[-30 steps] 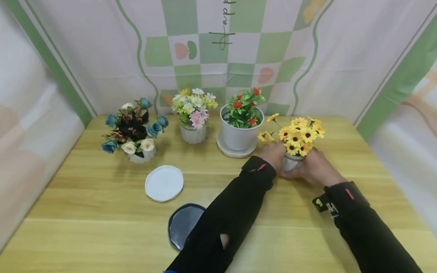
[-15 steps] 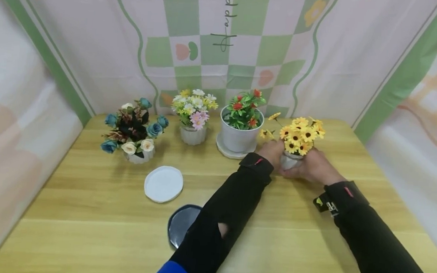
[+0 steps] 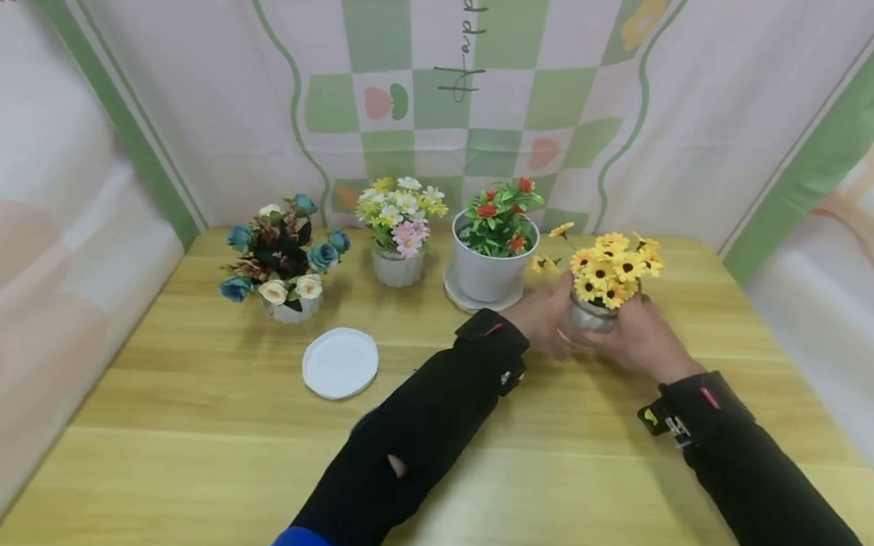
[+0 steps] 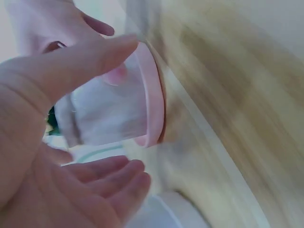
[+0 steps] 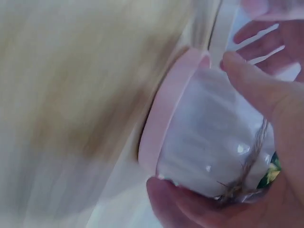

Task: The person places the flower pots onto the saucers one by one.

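The flowers (image 3: 608, 269) are yellow with dark centres, their pot (image 5: 204, 128) greyish white, tied with brown twine (image 5: 254, 156), above a pink saucer (image 5: 166, 114). Red blossoms (image 3: 487, 211) and green leaves (image 3: 495, 236) fill a white planter (image 3: 491, 275). One bouquet (image 3: 403, 212) mixes white, yellow and pink; another (image 3: 284, 251) mixes blue, cream and dark reddish brown. The plate (image 3: 341, 363) is white, the sleeves (image 3: 413, 422) black. Streaked yellow-brown grain marks the table (image 3: 170, 457); green-and-white checks pattern the backdrop (image 3: 440, 98).

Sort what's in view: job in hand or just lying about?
In the job: yellow-flower pot, pink saucer under it, right hand, left hand.
Apparently just lying about: rose pot, daisy pot, red-flower pot, its white saucer, white plate.
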The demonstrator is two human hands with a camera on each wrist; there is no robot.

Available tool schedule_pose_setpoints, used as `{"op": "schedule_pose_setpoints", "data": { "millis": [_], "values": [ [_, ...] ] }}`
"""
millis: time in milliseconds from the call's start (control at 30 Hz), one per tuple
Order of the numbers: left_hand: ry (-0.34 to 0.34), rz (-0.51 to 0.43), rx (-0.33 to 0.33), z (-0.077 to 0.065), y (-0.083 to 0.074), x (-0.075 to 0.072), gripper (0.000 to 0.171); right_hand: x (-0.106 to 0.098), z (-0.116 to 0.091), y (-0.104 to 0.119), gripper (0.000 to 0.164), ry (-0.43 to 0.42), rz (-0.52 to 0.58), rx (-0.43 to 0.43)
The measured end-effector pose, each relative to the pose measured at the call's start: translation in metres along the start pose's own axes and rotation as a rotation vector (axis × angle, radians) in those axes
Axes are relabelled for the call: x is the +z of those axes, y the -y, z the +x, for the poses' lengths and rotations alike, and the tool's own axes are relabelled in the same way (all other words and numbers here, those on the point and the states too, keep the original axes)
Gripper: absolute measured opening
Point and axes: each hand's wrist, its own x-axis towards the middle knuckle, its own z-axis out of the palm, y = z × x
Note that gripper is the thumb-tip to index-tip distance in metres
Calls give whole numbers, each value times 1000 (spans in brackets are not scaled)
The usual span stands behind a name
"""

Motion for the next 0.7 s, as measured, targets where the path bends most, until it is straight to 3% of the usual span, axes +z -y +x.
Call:
{"op": "schedule_pose_setpoints", "data": {
  "millis": [33, 133, 367, 467, 600, 700],
  "values": [
    [23, -16, 29, -13, -1, -5, 130, 1, -2, 3, 108, -11, -17, 8],
    [53, 12, 110, -30, 7, -11, 126, 4, -8, 10, 111, -34, -67, 40],
    [32, 63, 235, -92, 41, -33, 119, 9, -22, 30, 123, 3, -207, 146],
    [-10, 66, 233, -124, 62, -41, 112, 13, -30, 37, 124, -10, -249, 161],
    [-37, 67, 197, -168, 93, -43, 103, 18, -45, 54, 119, -103, -346, 131],
    [-24, 42, 154, -200, 114, -39, 100, 21, -55, 74, 98, -207, -469, 38]
  ]
}}
